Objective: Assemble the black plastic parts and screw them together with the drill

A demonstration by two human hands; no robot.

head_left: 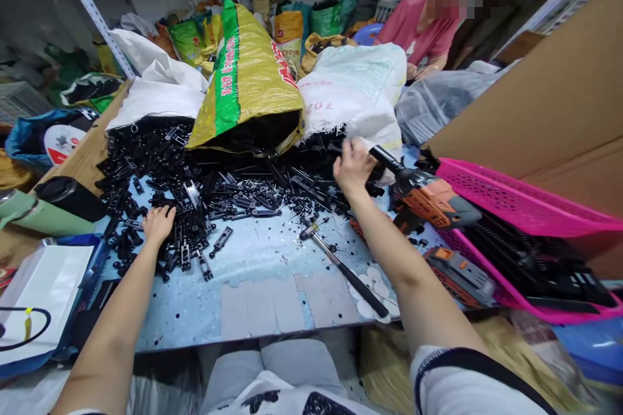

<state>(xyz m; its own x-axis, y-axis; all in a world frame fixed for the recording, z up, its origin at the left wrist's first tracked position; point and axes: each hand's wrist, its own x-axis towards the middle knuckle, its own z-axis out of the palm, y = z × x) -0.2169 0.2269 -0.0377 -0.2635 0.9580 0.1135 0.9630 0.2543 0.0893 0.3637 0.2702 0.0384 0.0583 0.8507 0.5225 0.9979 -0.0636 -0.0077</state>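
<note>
My left hand (158,224) rests at the left on a heap of black clevis-like parts (185,233), fingers loosely apart and touching them. My right hand (354,165) reaches to the mouth of a white woven sack (355,91); its fingers are spread, slightly blurred, with nothing visible in them. Dark parts lie under its fingertips. Just right of this hand is an orange and black power drill (428,198). A hammer (345,272) with a black handle lies on the blue table (195,321) between my arms. Loose pins (256,193) are scattered mid-table.
A yellow and green sack (253,84) gapes at the table's back. At right are a pink basket (525,201) of black parts, a battery pack (460,275) and cardboard (549,110). A green bottle (43,214) lies left. Another person (413,26) sits beyond the sacks.
</note>
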